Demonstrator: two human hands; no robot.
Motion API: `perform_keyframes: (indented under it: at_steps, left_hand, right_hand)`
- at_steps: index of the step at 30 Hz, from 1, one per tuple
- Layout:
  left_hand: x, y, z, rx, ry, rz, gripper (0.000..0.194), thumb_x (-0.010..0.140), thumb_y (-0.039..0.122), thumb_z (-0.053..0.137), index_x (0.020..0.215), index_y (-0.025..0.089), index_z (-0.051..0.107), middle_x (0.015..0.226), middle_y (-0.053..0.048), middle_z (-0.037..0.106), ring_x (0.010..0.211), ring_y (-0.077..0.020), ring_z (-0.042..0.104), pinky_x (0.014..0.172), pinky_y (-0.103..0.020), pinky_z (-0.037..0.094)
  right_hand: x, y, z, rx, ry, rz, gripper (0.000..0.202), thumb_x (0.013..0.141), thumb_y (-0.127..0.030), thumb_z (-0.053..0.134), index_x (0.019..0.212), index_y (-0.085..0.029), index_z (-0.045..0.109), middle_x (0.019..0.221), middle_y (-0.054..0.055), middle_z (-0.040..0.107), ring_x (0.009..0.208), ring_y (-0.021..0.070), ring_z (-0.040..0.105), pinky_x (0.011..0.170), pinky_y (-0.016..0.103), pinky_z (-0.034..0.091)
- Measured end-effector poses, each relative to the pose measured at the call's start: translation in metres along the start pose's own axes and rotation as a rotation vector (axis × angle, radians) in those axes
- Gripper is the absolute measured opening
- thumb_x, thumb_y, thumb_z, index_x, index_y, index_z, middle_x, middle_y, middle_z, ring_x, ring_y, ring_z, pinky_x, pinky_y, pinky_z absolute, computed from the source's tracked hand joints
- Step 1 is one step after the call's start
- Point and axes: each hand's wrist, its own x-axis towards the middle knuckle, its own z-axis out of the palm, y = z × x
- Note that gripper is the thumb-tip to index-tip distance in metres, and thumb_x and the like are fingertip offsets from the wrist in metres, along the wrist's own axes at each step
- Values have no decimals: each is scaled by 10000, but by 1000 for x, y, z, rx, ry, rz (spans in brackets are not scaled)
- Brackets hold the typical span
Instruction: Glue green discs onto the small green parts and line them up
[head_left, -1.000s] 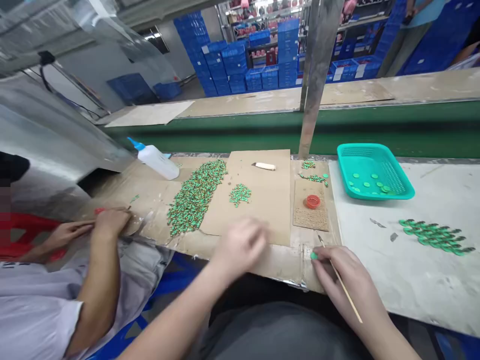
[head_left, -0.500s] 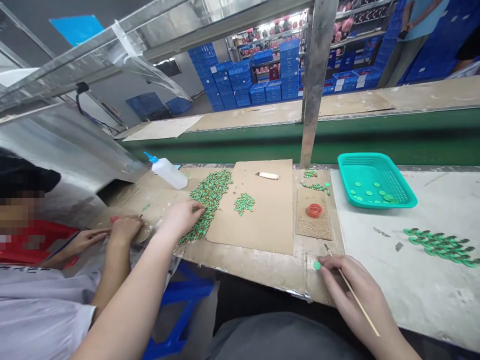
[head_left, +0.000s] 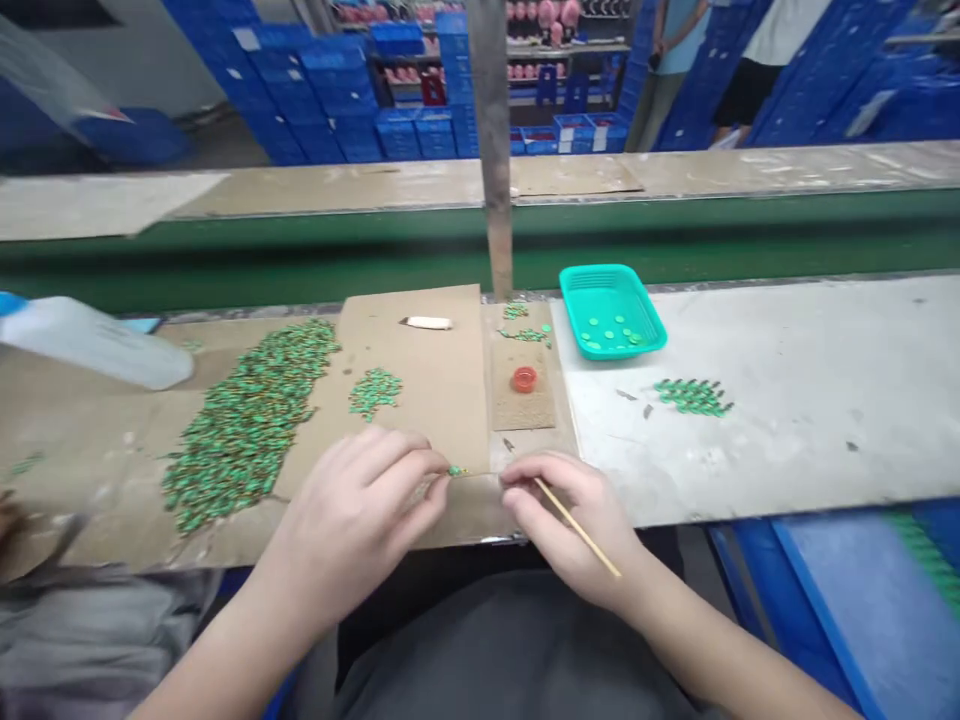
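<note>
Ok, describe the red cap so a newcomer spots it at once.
On the bench, find the turquoise basket. Just left of it lies a brown board, and the small, round cap sits on that. It is red, while the bits behind it are mostly green.

Small green piece [head_left: 454, 470]: yellowish at its right end, roughly level, finer details too small to tell. Thin stick [head_left: 577, 527]: pale, straight, dark-tipped, slanting down rightward, to the right of the green piece.
</note>
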Motion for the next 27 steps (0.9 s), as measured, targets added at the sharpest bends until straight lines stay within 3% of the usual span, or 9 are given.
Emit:
perform_keyframes:
  at_steps: [3,6,10,13,16,19,23,27]
  left_hand:
    - [17,26,6,-33,33,103,131,1141,219,643,1055,236,741,970,-30,775,851,-216,682,793,-396,502]
    - [25,35,11,-85,38,120,123,1130,203,648,1059,243,739,959,-22,772,833,-215,662,781,-403,497]
    - [24,41,22,-252,56,61,101,1128,198,683,1100,250,765,999,-11,789,863,-180,708,809,-355,551]
    - [19,47,35,-441,94,-82,148,1127,195,713,1174,294,813,1031,8,805,887,-137,767,804,-273,604]
    - [11,58,49,-619,98,-234,224,1119,210,739,1238,361,854,1031,30,852,863,-124,815,769,-224,654]
    - [4,72,61,-789,104,-366,189,1110,256,768,1199,362,897,1034,3,888,804,-148,835,701,-238,695]
    - [-5,90,73,-1120,72,-588,198,1112,435,792,1080,295,928,924,-41,866,576,-135,732,477,-236,613]
    - [-7,92,78,-1195,140,-718,197,1032,523,893,1019,334,946,787,-1,820,551,-122,709,528,-221,628]
  right_hand:
    - [2,-6,0,0,29,-46,44,1021,-223,817,1052,-246,839,955,32,871,824,194,822,792,317,702]
    - [-1,-7,-5,-25,65,-73,93,1037,-191,773,984,-250,821,873,11,827,793,182,784,767,306,660]
    - [-6,-5,-12,29,99,78,115,998,-191,753,897,-232,789,815,0,779,744,166,733,722,290,595]
    - [-10,-1,-13,236,56,324,128,983,-251,764,858,-222,766,749,-17,715,671,146,648,631,265,531]
    - [-15,3,-13,507,-10,492,207,982,-359,810,849,-220,734,755,-20,692,700,149,639,672,279,566]
    - [-23,5,-14,641,-49,528,259,963,-402,877,853,-220,730,818,0,740,784,162,690,758,295,616]
    - [-38,4,-16,667,-46,567,236,1005,-381,858,881,-215,746,822,5,778,766,143,711,735,258,609]
    - [-46,9,-19,472,-30,484,164,1068,-353,802,970,-221,802,903,32,857,815,175,806,782,288,675]
